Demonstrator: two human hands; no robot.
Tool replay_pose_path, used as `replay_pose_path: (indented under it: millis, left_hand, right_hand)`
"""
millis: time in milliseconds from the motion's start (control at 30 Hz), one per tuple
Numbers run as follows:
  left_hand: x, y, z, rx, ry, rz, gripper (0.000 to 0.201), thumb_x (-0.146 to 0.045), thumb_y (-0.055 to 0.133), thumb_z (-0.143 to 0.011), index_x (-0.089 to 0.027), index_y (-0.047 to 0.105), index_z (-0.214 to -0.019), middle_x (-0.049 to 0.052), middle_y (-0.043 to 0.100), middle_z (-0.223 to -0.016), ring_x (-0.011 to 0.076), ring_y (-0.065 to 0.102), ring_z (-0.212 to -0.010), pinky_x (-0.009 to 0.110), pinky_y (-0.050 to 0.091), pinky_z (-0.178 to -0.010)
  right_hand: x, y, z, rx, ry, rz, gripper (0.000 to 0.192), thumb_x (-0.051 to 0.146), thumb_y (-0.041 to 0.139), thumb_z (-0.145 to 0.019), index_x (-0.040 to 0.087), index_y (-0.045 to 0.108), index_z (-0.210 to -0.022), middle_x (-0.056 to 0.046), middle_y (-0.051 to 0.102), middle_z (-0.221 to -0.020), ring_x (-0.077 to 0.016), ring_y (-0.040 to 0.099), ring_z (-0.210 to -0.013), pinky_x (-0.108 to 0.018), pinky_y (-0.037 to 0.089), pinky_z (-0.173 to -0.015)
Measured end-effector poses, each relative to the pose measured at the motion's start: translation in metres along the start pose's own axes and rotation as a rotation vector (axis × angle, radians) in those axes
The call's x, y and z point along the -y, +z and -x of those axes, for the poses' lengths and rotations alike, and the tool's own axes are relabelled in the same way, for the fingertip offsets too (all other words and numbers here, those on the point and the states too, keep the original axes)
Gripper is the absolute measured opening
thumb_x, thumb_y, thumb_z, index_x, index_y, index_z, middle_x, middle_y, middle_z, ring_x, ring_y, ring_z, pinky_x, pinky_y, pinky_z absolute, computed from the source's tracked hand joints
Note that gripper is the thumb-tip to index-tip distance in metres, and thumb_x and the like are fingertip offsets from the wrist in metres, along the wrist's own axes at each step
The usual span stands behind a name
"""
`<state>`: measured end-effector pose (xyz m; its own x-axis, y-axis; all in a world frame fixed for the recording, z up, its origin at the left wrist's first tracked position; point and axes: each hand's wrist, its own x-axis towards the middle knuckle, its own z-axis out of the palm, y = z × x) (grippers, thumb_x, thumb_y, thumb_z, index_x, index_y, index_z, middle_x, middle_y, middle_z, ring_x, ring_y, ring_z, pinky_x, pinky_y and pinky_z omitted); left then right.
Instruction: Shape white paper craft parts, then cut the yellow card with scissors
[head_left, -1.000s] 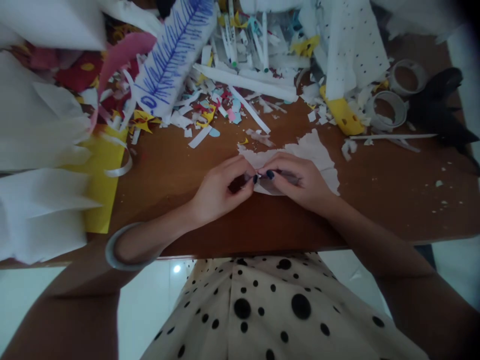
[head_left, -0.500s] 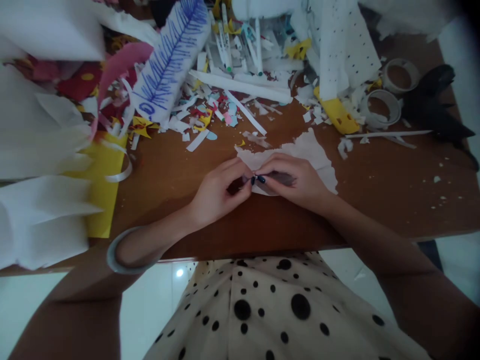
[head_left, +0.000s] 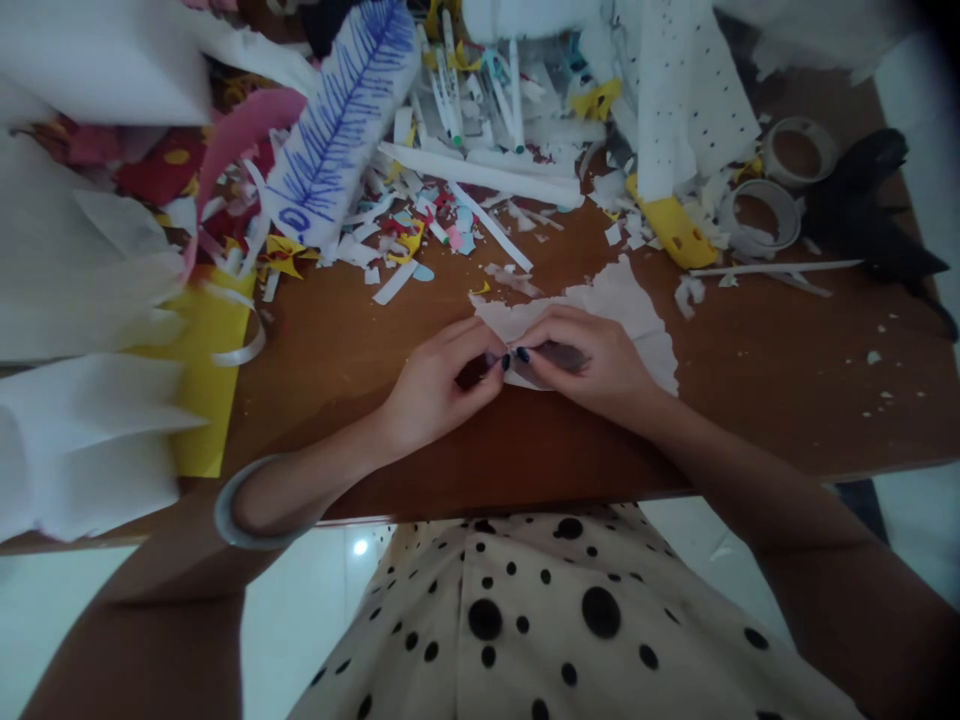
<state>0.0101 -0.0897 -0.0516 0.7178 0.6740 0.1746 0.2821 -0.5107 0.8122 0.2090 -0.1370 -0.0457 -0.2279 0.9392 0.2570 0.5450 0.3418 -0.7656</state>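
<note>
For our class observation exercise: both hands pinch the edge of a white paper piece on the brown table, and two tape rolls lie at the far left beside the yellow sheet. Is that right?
Not quite. The head view shows the two tape rolls at the far right, not by the yellow sheet. The rest holds: the left hand and right hand pinch the white paper piece on the brown table.

Both forearms angle inward, wrists low. Left hand (head_left: 431,385) and right hand (head_left: 596,365) meet at centre, fingers curled, thumb and index tips pinched together, the 2 grips almost touching.
</note>
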Motion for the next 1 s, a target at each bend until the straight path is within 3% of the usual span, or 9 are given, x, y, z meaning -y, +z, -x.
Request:
replay_pose_path:
  millis: [367,600,700,767,867,933,1000]
  left_hand:
    - [0.005,0.0,0.001,0.046,-0.063,0.053,0.01,-0.021,0.049,-0.092,-0.017,0.057,-0.089,0.003,0.06,-0.088,0.0135,0.056,-0.082,0.024,0.044,-0.078]
    - [0.006,0.0,0.001,0.017,-0.055,0.11,0.016,-0.018,0.047,-0.093,-0.017,0.062,-0.099,0.003,0.06,-0.092,0.0124,0.057,-0.087,0.023,0.043,-0.081]
    - [0.005,-0.002,0.0,0.002,-0.059,0.118,0.019,-0.018,0.047,-0.093,-0.018,0.064,-0.102,0.002,0.058,-0.087,0.0116,0.056,-0.081,0.021,0.044,-0.077]
    - [0.005,-0.003,-0.001,-0.01,-0.067,0.126,0.021,-0.019,0.047,-0.093,-0.018,0.065,-0.104,0.001,0.057,-0.083,0.0115,0.055,-0.078,0.021,0.044,-0.075]
    - [0.007,-0.002,-0.001,-0.042,-0.086,0.186,0.022,-0.022,0.048,-0.093,-0.017,0.065,-0.106,0.003,0.06,-0.09,0.0128,0.056,-0.084,0.022,0.045,-0.079]
    - [0.008,-0.001,0.0,-0.073,-0.113,0.244,0.023,-0.026,0.05,-0.093,-0.017,0.066,-0.107,0.005,0.062,-0.096,0.0142,0.057,-0.09,0.024,0.045,-0.084]
    - [0.009,0.0,-0.001,-0.104,-0.167,0.309,0.024,-0.029,0.052,-0.091,-0.016,0.066,-0.107,0.005,0.064,-0.099,0.0152,0.058,-0.093,0.025,0.045,-0.085]
  right_hand:
    - [-0.012,-0.023,-0.009,-0.166,0.007,0.141,0.012,0.017,0.054,-0.084,0.021,0.065,-0.084,-0.004,0.065,-0.082,-0.0158,0.061,-0.077,-0.029,0.047,-0.071]
    - [-0.04,-0.059,-0.008,-0.352,0.21,0.626,0.023,0.022,0.053,-0.087,0.022,0.071,-0.102,-0.006,0.07,-0.094,-0.024,0.062,-0.092,-0.039,0.045,-0.085]
    - [-0.051,-0.075,-0.006,-0.382,0.35,0.756,0.039,0.02,0.043,-0.091,0.023,0.061,-0.125,-0.01,0.07,-0.103,-0.0302,0.06,-0.1,-0.047,0.044,-0.088]
    - [-0.053,-0.081,-0.007,-0.41,0.399,0.767,0.055,0.016,0.039,-0.09,0.02,0.039,-0.145,-0.01,0.068,-0.112,-0.0321,0.058,-0.104,-0.049,0.045,-0.088]
    - [-0.044,-0.078,-0.009,-0.437,0.287,0.643,0.068,0.015,0.039,-0.09,0.022,0.013,-0.152,-0.008,0.062,-0.126,-0.027,0.057,-0.107,-0.044,0.045,-0.092]
    - [-0.032,-0.069,-0.009,-0.382,0.135,0.536,0.062,0.022,0.042,-0.092,0.024,0.018,-0.15,-0.009,0.059,-0.126,-0.0233,0.058,-0.105,-0.041,0.046,-0.092]
    - [-0.017,-0.054,-0.007,-0.237,-0.027,0.491,0.059,0.036,0.05,-0.091,0.023,0.029,-0.144,-0.01,0.059,-0.123,-0.0247,0.058,-0.106,-0.042,0.045,-0.092]
